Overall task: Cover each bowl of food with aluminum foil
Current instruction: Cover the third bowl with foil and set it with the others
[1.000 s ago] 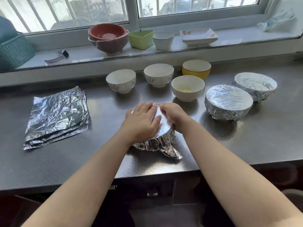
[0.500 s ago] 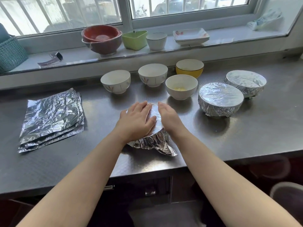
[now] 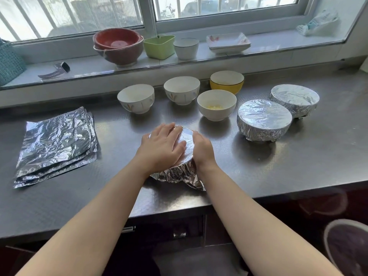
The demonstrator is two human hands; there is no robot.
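Foil (image 3: 180,173) over the bowl at the table's (image 3: 258,172) front edge looks thin and easily torn; left hand (image 3: 164,147) presses flat on top, right hand (image 3: 202,149) cups the rim, where crimping works best.

A long steel counter (image 3: 278,168) runs left to right, its near edge over dark cabinet fronts (image 3: 179,232). Along the far side a pale windowsill (image 3: 268,44) sits under a sliding window (image 3: 219,8) with white frames and vertical bars outside. Bright daylight comes through the glass and glints on the metal. At far left, a teal woven basket (image 3: 10,62) stands on the sill.
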